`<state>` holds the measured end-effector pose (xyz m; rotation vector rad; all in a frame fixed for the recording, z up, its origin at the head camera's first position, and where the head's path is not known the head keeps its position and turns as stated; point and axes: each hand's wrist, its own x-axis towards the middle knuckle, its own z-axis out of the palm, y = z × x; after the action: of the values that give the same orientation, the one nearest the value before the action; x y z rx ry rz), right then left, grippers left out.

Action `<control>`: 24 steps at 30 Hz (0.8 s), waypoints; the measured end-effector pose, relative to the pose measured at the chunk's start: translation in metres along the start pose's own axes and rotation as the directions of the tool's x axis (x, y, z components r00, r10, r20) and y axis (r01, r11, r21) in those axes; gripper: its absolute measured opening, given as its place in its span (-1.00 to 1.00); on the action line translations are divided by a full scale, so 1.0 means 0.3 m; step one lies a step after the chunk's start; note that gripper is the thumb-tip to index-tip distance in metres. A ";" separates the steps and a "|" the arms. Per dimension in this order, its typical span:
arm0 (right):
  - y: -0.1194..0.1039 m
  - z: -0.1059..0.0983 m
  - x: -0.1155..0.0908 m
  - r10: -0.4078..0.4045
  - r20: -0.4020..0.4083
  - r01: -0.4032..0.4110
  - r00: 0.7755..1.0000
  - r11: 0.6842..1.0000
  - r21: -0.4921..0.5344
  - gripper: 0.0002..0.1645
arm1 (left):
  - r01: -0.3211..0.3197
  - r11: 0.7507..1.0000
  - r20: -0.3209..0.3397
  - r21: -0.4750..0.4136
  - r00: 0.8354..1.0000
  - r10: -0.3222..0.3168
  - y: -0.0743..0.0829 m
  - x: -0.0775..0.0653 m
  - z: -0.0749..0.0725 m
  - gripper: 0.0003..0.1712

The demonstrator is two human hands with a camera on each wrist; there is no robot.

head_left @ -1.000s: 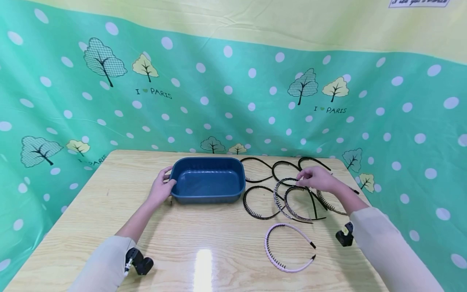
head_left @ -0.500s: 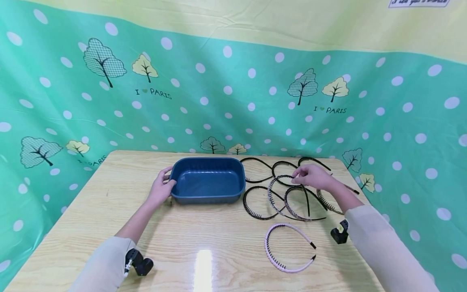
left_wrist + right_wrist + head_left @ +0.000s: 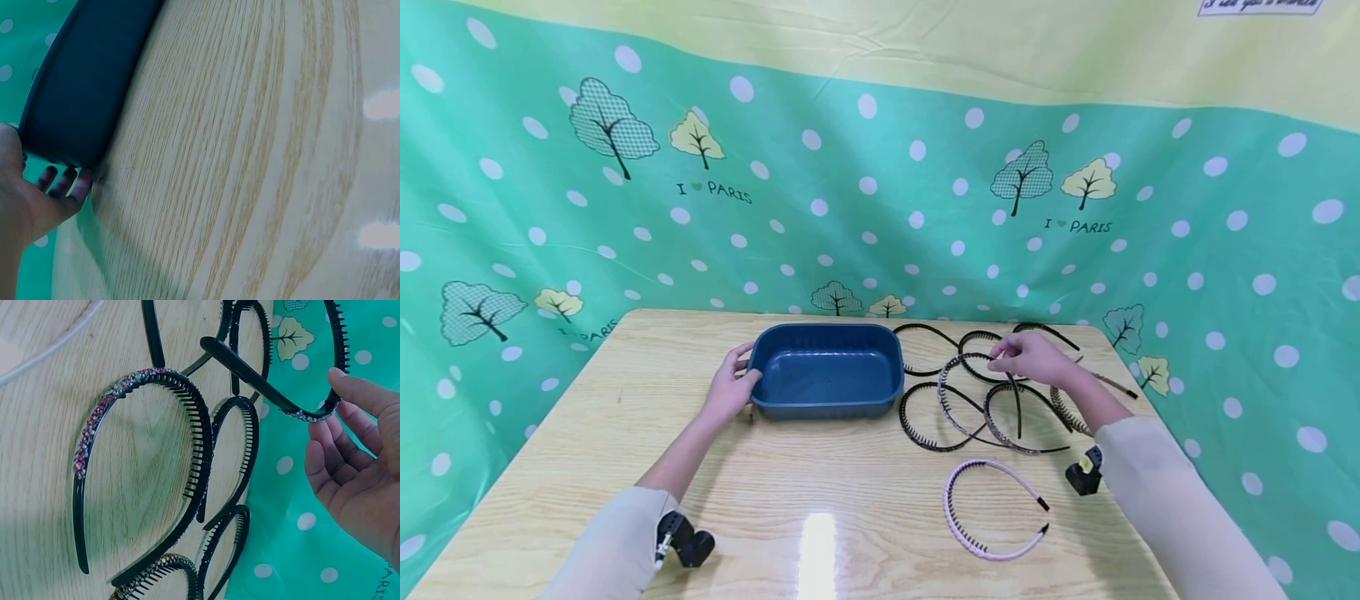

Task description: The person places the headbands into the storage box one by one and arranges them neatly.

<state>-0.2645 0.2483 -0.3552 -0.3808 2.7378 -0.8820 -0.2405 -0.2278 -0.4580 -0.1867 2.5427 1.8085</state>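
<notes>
a dark headband with glittering stones (image 3: 250,377) is pinched between thumb and fingertips in the right grip (image 3: 1033,357), to the right of a blue bin (image 3: 827,379); whether its lower end is touching anything cannot be told. the bin's left end is grasped by the left grip (image 3: 732,386), with the thumb laid at the rim. the bin is set upright near the far edge of the wooden table (image 3: 775,467). a headband dotted with pink and silvery stones (image 3: 125,385) is seen below the right grip, and other dark headbands (image 3: 912,433) are spread around it, some overlapped in the head view. a lavender headband (image 3: 948,504) is placed nearer the front, apart from them. the table is backed by a green, white-spotted cloth (image 3: 737,275).
</notes>
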 end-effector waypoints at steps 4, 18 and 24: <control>-0.005 0.003 0.000 0.008 -0.002 -0.007 1.000 1.000 0.022 -0.62 | 0.000 1.000 0.001 -0.003 1.000 0.000 0.001 -0.001 0.000 -0.34; -0.010 0.010 0.026 0.036 -0.037 -0.035 0.999 0.998 0.044 -0.61 | 0.003 1.000 -0.005 -0.001 1.000 -0.003 0.006 -0.003 0.003 -0.34; -0.017 0.016 0.040 0.040 -0.048 -0.036 0.998 0.997 0.072 -0.60 | 0.003 1.000 -0.006 0.007 1.000 -0.003 0.005 -0.002 0.004 -0.34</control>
<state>-0.2736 0.2380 -0.3576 -0.2961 2.7399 -0.9884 -0.2402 -0.2262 -0.4571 -0.1962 2.5509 1.8007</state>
